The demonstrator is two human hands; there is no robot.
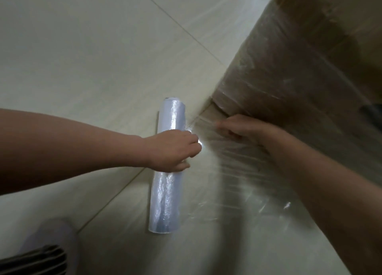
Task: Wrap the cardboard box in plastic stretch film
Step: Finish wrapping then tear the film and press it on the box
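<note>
Two hands meet over pale cream floor tiles [82,58]: our left hand [171,150] grips the translucent stretch-film roll [165,202] lying there; our right hand [244,130] pinches its clear sheet [227,171] beside the film-covered brown cardboard box [299,68], right.

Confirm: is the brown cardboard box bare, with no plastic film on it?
No, wrinkled layers of clear plastic stretch film cover the side of the brown cardboard box.

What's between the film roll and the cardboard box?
Head view: a sheet of film runs from the roll to the cardboard box, the right hand at its far edge.
</note>
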